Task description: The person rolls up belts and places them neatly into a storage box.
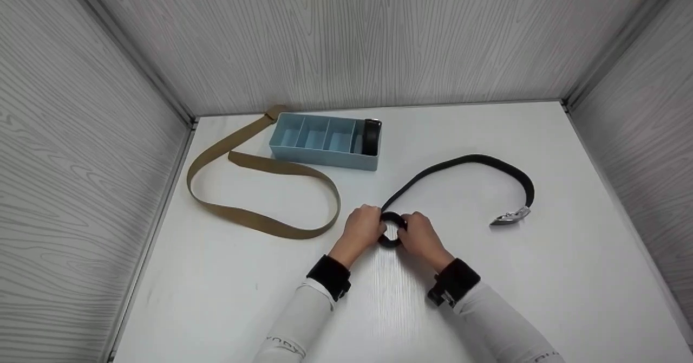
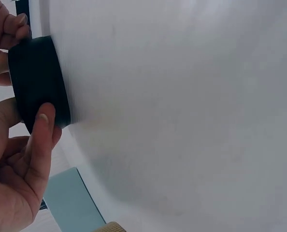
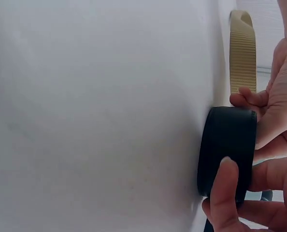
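Note:
A black belt (image 1: 476, 159) lies curved over the tabletop, its near end wound into an upright-edged coil (image 1: 394, 216) between my two hands. My left hand (image 1: 363, 227) pinches the coil's left side, where the loose strap leaves it. On the opposite side, my right hand (image 1: 423, 237) pinches it with fingers inside and outside the ring. The coil's smooth outer face (image 2: 37, 77) shows in the left wrist view, one left fingertip pressed on it. In the right wrist view, the coil (image 3: 228, 137) stands on edge close to the table. A silver buckle (image 1: 510, 218) ends the strap at right.
Behind the hands stands a light blue divided box (image 1: 325, 158), with a rolled black belt (image 1: 371, 135) in its rightmost compartment. A tan webbing belt (image 1: 246, 219) lies looped at left, one end beside the box. Wood-grain panels (image 1: 346, 43) border the white table (image 1: 541, 287).

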### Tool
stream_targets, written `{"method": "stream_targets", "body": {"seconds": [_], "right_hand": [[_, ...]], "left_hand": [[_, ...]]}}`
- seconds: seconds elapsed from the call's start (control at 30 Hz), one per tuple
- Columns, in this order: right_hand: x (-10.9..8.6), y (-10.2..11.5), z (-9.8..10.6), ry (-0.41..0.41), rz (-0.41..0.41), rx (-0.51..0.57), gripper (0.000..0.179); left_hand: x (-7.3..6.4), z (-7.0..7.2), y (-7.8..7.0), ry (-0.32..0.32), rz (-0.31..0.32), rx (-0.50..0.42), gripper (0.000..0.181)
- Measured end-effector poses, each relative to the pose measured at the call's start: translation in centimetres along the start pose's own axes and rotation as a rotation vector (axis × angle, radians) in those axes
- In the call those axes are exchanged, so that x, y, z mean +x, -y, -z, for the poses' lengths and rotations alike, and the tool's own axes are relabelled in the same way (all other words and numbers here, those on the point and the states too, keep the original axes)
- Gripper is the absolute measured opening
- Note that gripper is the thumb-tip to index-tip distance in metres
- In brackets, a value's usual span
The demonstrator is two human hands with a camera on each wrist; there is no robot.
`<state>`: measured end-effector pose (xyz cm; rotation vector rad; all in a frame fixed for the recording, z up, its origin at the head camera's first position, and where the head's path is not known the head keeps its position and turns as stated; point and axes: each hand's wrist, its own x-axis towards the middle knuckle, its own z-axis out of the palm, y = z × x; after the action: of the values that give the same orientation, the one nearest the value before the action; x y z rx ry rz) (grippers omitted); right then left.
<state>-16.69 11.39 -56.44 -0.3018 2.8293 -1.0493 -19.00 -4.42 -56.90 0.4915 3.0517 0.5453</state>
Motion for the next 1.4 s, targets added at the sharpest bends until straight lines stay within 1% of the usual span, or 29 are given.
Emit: {"method": "stream_targets", "body": {"seconds": [0.07,0.13,0.2,0.27,0.33,0.4,0.5,0.57,0.67,0.8,0.97,1.07,1.13,1.2,1.27,1.37,1.4], "right_hand": [[0.2,-0.1,-0.1,0.013,0.030,-0.049,0.008],[0.3,-0.2,-0.2,0.037,0.067,-0.101,0.011],[0.5,-0.4,-0.2,0.057,0.101,-0.127,0.017],[0.6,-0.6,-0.1,0.066,0.124,-0.126,0.020],[0.6,-0.8,0.0,0.063,0.112,-0.092,0.022],[0.5,-0.8,0.1,0.057,0.069,-0.050,0.026],[0.2,-0.8,0.3,0.024,-0.008,0.002,0.031],[0.0,-0.7,0.2,0.008,-0.036,0.016,0.025],[-0.1,-0.6,-0.2,-0.011,-0.030,0.004,0.013],[-0.1,-0.3,-0.6,-0.016,0.017,-0.054,0.008],[0.3,-0.3,-0.8,0.013,0.086,-0.121,0.011],[0.6,-0.4,-0.8,0.020,0.143,-0.132,0.012],[0.7,-0.5,-0.6,0.020,0.158,-0.115,0.012],[0.7,-0.6,-0.3,0.014,0.132,-0.100,0.013],[0.5,-0.6,0.1,0.007,0.067,-0.068,0.019],[0.0,-0.5,0.6,0.031,-0.055,0.014,0.029],[-0.1,-0.5,0.7,0.046,-0.082,0.045,0.028]], "left_hand": [[0.0,0.0,0.0,0.012,-0.011,0.010,0.017],[0.0,0.1,-0.1,0.027,-0.024,0.020,0.018],[-0.1,0.0,-0.2,0.035,-0.035,0.030,0.018],[-0.1,-0.1,-0.3,0.031,-0.040,0.036,0.016],[-0.1,-0.2,-0.3,0.016,-0.031,0.033,0.013],[-0.1,-0.4,-0.2,-0.002,-0.013,0.031,0.010],[-0.1,-0.7,0.0,-0.035,0.021,0.020,0.008],[-0.1,-0.8,0.1,-0.055,0.031,0.012,0.008],[-0.2,-0.8,0.2,-0.076,0.034,0.001,0.009],[-0.4,-0.5,0.4,-0.059,0.022,0.017,0.010],[-0.4,-0.1,0.5,-0.018,-0.024,0.054,0.012],[-0.3,0.0,0.4,-0.008,-0.036,0.090,0.015],[-0.3,0.0,0.3,-0.021,-0.048,0.134,0.015],[-0.3,-0.2,0.1,-0.048,-0.053,0.175,0.014],[-0.3,-0.4,-0.1,-0.076,-0.051,0.203,0.013],[-0.2,-0.6,-0.3,-0.098,-0.028,0.200,0.011],[-0.2,-0.6,-0.4,-0.101,-0.018,0.192,0.011]]}}
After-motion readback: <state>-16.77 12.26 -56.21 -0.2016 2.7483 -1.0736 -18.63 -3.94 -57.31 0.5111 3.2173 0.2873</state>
